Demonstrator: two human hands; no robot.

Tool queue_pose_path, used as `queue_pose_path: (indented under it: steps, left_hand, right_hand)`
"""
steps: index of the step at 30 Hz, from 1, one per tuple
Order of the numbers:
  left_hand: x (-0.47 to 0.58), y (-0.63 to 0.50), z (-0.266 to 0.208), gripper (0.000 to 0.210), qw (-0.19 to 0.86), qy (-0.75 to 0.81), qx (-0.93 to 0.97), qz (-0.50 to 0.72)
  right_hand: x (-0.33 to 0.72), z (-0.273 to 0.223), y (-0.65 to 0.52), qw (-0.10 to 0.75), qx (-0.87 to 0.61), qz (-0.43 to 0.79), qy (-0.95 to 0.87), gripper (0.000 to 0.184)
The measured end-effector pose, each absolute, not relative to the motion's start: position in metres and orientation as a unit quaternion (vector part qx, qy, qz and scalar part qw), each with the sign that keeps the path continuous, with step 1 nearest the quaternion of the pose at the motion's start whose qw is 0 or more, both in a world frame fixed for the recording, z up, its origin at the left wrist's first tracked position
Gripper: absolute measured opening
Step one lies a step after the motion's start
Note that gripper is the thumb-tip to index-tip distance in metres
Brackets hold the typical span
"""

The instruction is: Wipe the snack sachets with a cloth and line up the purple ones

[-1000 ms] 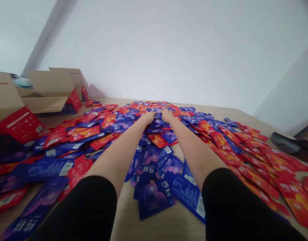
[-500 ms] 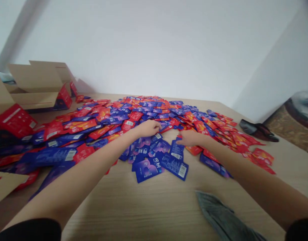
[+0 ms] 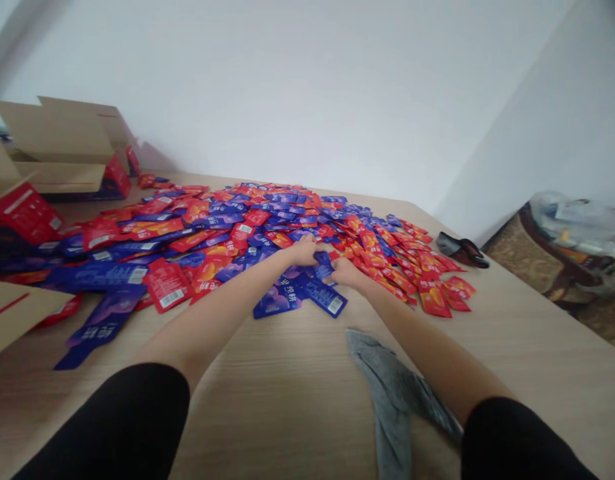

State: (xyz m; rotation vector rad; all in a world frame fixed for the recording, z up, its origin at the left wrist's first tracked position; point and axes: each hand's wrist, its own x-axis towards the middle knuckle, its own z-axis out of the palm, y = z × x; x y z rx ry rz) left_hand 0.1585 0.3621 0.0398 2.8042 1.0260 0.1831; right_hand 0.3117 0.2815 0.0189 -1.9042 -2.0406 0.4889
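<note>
A large heap of flat blue-purple and red-orange packets [image 3: 207, 230] spreads over the table. Before me, both hands meet at one small blue packet [image 3: 323, 268]. My left hand [image 3: 304, 251] has its fingers closed at the packet's upper left edge. On the other side, my right hand [image 3: 344, 272] pinches the packet's right edge. Just below them lie several loose blue packets, among them one with purple print [image 3: 277, 301] and one with a white barcode [image 3: 327, 298]. My fingertips are small and partly hidden behind the hands.
Open cardboard boxes [image 3: 70, 177] stand at the left, one flap [image 3: 17, 310] jutting over the table. A grey cloth [image 3: 387, 380] lies near my right forearm. A dark glossy object [image 3: 462, 249] rests by the right edge. Beyond it are plastic bags [image 3: 577, 220] on a patterned brown surface.
My hands have come together, and the blue packet in my right hand is now between both. Red packets show where blue ones lay to the right. The view has shifted rightward.
</note>
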Motion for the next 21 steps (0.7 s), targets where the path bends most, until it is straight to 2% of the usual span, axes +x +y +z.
queue_pose_path:
  steps: [3,6,9,12,16,18,21]
  left_hand:
    - [0.145,0.356,0.066,0.027,0.062,0.337,0.936,0.083]
    - [0.119,0.323,0.091,0.018,0.067,0.313,0.945,0.069]
    - [0.085,0.260,0.100,0.018,0.032,0.233,0.970,0.054]
    - [0.051,0.186,0.078,0.027,0.040,0.205,0.977,0.045]
    - [0.023,0.104,0.017,0.029,0.055,0.202,0.977,0.041]
    - [0.016,0.077,-0.006,0.032,0.060,0.231,0.970,0.056]
    - [0.010,0.056,-0.020,0.038,0.081,0.267,0.958,0.067]
  right_hand:
    - [0.312,0.042,0.262,0.163,-0.675,0.118,-0.710,0.027]
    - [0.308,0.065,0.222,0.181,-0.650,0.055,-0.736,0.038]
    - [0.302,0.065,0.164,0.196,-0.537,-0.009,-0.820,0.049]
    - [0.290,0.033,0.103,0.204,-0.436,-0.018,-0.876,0.056]
    - [0.273,-0.010,0.041,0.130,-0.400,0.052,-0.906,0.043]
    - [0.273,-0.014,0.025,0.104,-0.412,0.090,-0.901,0.049]
    - [0.289,-0.004,0.019,0.139,-0.514,0.090,-0.842,0.053]
